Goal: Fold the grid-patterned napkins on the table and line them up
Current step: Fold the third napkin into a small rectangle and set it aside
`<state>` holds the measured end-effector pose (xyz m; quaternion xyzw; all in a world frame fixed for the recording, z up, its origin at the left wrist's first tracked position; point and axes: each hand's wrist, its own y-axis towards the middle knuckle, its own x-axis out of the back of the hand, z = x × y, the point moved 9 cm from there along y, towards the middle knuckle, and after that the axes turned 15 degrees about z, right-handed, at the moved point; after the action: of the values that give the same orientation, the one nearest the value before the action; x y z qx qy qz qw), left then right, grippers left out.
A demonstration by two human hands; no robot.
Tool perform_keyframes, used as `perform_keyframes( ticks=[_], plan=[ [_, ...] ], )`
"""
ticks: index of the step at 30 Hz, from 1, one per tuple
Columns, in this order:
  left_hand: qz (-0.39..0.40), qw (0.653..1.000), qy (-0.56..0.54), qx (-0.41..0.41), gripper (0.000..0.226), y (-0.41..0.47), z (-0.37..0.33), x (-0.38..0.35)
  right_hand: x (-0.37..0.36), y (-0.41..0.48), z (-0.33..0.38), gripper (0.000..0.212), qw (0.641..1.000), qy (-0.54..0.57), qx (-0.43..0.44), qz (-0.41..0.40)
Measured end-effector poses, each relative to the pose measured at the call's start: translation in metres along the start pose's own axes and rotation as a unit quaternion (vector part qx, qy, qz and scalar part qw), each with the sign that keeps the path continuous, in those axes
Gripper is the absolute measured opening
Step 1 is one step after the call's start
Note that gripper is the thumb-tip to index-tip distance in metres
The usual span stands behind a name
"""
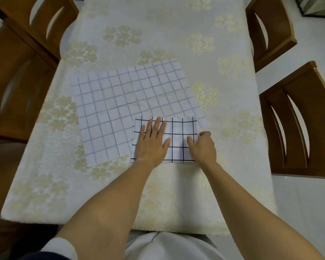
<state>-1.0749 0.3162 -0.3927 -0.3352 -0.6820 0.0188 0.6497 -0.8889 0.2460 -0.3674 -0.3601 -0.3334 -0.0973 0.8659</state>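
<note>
At the lower centre of the frame two bare forearms reach up onto the table. The left hand (152,143) lies flat, fingers straight and slightly spread, pressing on the left half of a folded white napkin with a black grid (178,139). The right hand (203,147) sits at that napkin's right edge with its fingers curled, and it seems to pinch the edge, though the contact is hard to see. The folded napkin overlaps the near right corner of a wide unfolded white napkin cloth with a pale blue-grey grid (101,109), which lies flat across the middle of the frame. Everything rests on a cream tablecloth with gold flower clusters (176,34). Brown wooden chairs (298,119) stand along the left and right edges.
</note>
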Motion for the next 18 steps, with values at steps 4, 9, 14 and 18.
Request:
perform_keyframes(
  ticks=[4, 9, 14, 18],
  plan=[
    [-0.016, 1.000, -0.006, -0.008, 0.067, -0.002, -0.001, 0.002, -0.001, 0.006, -0.011, 0.036, 0.995, 0.064, -0.036, 0.064],
    [-0.031, 0.999, -0.013, -0.008, 0.060, -0.003, 0.001, 0.004, 0.007, -0.003, -0.006, 0.029, 0.997, 0.070, 0.000, 0.031],
    [-0.035, 0.999, -0.018, -0.008, 0.059, -0.003, 0.001, 0.004, -0.001, 0.000, -0.018, 0.039, 0.964, 0.248, -0.052, 0.085],
    [-0.038, 0.999, -0.019, -0.007, 0.059, -0.003, 0.002, 0.004, 0.007, -0.007, -0.001, 0.031, 0.985, 0.154, -0.002, 0.077]
  ],
)
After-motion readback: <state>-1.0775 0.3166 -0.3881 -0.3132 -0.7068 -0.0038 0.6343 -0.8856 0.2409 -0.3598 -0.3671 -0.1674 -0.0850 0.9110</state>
